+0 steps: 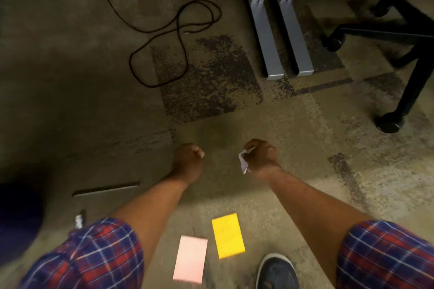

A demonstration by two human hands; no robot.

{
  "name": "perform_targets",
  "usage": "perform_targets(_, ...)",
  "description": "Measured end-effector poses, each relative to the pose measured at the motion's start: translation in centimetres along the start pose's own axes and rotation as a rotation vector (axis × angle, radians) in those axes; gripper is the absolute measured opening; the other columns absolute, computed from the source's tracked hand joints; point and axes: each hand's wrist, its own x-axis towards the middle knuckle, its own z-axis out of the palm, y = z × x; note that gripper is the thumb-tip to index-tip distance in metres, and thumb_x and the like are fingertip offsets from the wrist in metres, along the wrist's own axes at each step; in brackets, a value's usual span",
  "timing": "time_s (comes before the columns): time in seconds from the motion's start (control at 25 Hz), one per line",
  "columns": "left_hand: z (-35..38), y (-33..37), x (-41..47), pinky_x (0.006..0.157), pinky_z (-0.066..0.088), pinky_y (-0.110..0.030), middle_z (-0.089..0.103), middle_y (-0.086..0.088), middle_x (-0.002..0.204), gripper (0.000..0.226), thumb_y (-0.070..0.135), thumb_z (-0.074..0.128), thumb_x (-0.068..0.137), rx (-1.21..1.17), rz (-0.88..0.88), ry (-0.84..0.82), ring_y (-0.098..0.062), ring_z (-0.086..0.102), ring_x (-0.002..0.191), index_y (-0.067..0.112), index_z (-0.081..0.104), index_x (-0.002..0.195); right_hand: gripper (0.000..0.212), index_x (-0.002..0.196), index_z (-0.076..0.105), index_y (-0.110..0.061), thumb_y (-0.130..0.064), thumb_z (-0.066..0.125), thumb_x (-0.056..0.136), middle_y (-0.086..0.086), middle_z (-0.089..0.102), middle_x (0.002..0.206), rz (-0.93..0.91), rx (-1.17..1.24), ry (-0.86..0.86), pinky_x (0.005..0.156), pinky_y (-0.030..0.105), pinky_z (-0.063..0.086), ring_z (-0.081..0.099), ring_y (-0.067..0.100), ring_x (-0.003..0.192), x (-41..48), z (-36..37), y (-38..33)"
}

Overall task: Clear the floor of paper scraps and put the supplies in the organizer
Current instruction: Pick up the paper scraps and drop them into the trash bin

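Paper scrap (243,161) clenched in right hand (259,156); left hand (189,156) fisted, contents unclear. Yellow pad (227,235), pink pad (190,258) on worn carpet (70,101); cable (173,37), chair base (404,54) beyond.

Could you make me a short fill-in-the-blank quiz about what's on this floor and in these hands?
1. The right hand is closed on a crumpled white paper scrap; the left hand is a fist showing ____.
2. Beside the pink rectangular paper pad lies a ____ one.
3. The coiled cable is ____.

Answers: nothing; yellow; black

White crumpled paper scrap (243,160) sits clenched in a fist; yellow pad (228,235) and pink pad (190,258) lie flat on the carpet, side by side.
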Motion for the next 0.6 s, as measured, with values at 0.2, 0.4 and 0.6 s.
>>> perform_targets(0.2,-5.9,-1.7,-10.3,0.044,0.05,-0.017,0.061,-0.005,0.068,0.016,-0.003,0.063,0.098,-0.549,-0.3,0.076,-0.016,0.057,0.056,0.006,0.066,0.085,0.02,0.098,0.076,-0.009,-0.004,0.075,0.078,0.015,0.077,0.092,0.039,0.132,-0.105,0.078,0.05,0.064,0.075,0.033,0.086,-9.5,0.6,-3.4)
perform_targets(0.4,-15.8,-2.3,-18.6,0.056,0.055,-0.021,0.064,-0.008,0.069,0.027,-0.005,0.058,0.099,-0.709,-0.379,0.142,-0.014,0.06,0.056,0.01,0.068,0.078,0.021,0.099,0.072,-0.01,0.005,0.069,0.084,0.008,0.066,0.075,0.048,0.283,-0.232,0.056,0.044,0.064,0.065,0.026,0.065,-18.4,2.2,-11.4)
perform_targets(0.6,-27.8,-3.9,-24.5,0.062,0.056,-0.028,0.066,-0.007,0.065,0.024,-0.002,0.061,0.097,-0.783,-0.399,0.319,-0.012,0.061,0.051,0.01,0.07,0.079,0.017,0.102,0.073,-0.008,-0.001,0.069,0.087,0.007,0.065,0.069,-0.052,0.315,-0.376,0.056,0.037,0.06,0.063,0.024,0.059,-26.6,6.0,-22.9)
